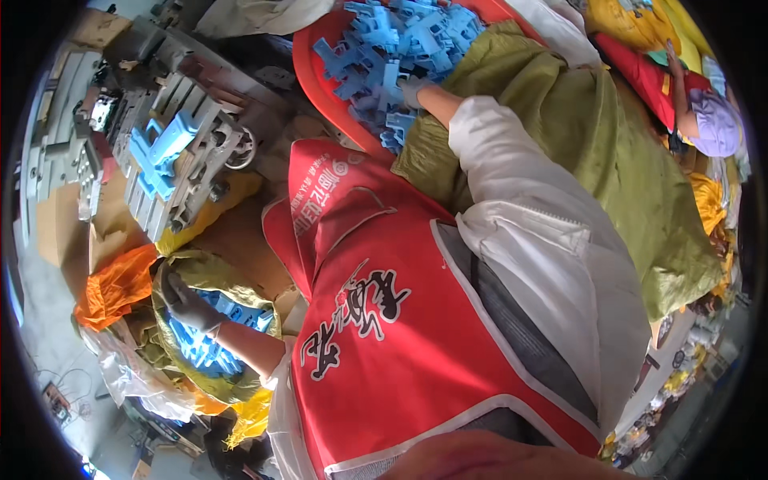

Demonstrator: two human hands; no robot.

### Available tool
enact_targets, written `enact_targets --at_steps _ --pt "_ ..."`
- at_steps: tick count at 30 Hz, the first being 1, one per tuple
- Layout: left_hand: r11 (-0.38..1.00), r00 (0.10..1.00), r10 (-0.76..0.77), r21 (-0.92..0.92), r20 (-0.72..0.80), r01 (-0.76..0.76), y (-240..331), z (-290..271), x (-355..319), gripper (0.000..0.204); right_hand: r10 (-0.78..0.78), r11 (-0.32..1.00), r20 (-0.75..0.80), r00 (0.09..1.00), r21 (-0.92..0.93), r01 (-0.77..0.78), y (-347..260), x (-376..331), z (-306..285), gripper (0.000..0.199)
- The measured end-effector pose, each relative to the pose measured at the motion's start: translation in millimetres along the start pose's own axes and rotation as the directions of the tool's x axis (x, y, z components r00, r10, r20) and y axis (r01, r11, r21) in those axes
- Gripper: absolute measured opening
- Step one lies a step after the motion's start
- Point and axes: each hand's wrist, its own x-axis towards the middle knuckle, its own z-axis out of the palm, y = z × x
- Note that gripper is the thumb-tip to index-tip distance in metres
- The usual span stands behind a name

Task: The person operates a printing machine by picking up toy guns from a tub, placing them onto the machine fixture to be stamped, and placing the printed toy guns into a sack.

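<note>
My left hand, in a grey glove, is at the rim of an olive woven sack. Its fingers appear bent over the cloth edge. Inside that sack lie several blue plastic pistol-shaped pieces. My right hand, gloved too, reaches into a red basin heaped with similar blue pieces. Its fingers close beside one upright blue toy pistol piece and are partly hidden. More blue pistol-shaped pieces lie on the metal machine to the left.
A grey metal machine with a handwheel stands at left. Olive cloth drapes beside the basin on the right. Orange cloth and clear plastic lie around the sack. Another person is at far right.
</note>
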Motion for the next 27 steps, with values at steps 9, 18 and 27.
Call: enact_targets --at_steps 9,18,27 --pt "0.976 0.975 0.167 0.118 0.148 -0.185 44 5 12 0.025 -0.020 0.993 -0.445 0.895 0.093 0.069 3 -41 -21 0.076" --pt "0.876 0.862 0.417 0.128 0.287 -0.466 92 44 71 0.031 -0.255 0.967 -0.483 0.838 -0.100 0.236 -56 -138 -108 0.073" --pt "0.937 0.828 0.349 -0.154 0.439 -0.313 99 73 99 0.035 -0.213 0.746 -0.858 0.467 0.166 0.645 -82 -153 -135 0.047"
